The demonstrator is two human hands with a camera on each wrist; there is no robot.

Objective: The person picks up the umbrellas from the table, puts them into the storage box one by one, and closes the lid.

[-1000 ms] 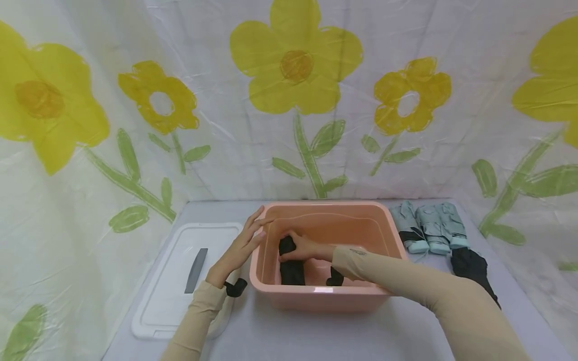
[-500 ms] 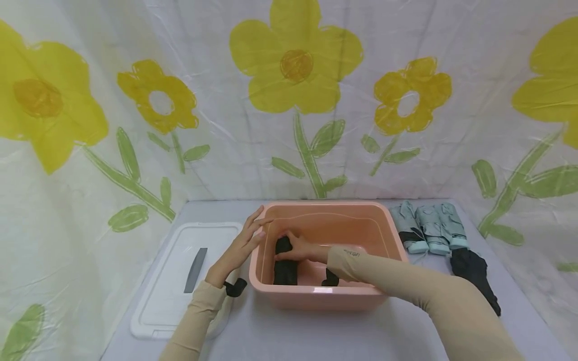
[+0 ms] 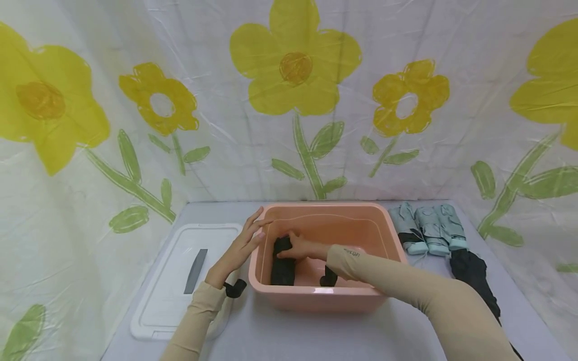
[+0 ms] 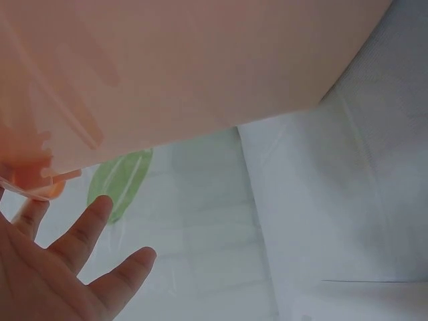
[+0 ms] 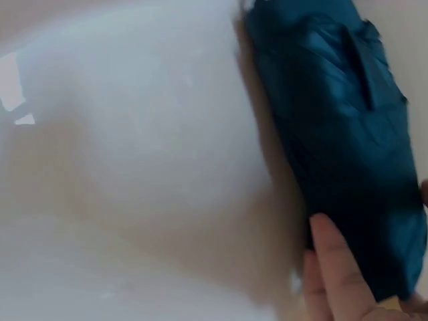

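A dark rolled fabric bundle (image 3: 283, 268) lies lengthwise inside the pink plastic bin (image 3: 325, 290), along its left wall. My right hand (image 3: 299, 247) reaches down into the bin and holds the far end of this roll, thumb on one side and fingers on the other. Up close in the right wrist view, the bundle (image 5: 341, 127) looks shiny, creased and dark blue-green, with a strap-like flap. My left hand (image 3: 243, 244) is spread with straight fingers at the bin's left rim. In the left wrist view those fingers (image 4: 83, 231) extend beside the bin's outer wall (image 4: 200, 60).
A white lid (image 3: 158, 296) with a grey handle lies left of the bin. Three pale blue-grey fabric rolls (image 3: 431, 225) sit side by side to its right. A crumpled black cloth item (image 3: 474, 273) lies in front of them. Behind the table hangs a flower-patterned curtain (image 3: 217, 175).
My right hand has shifted the dark roll a little leftward, closer to the bin's left wall. My left hand has stayed at the rim.
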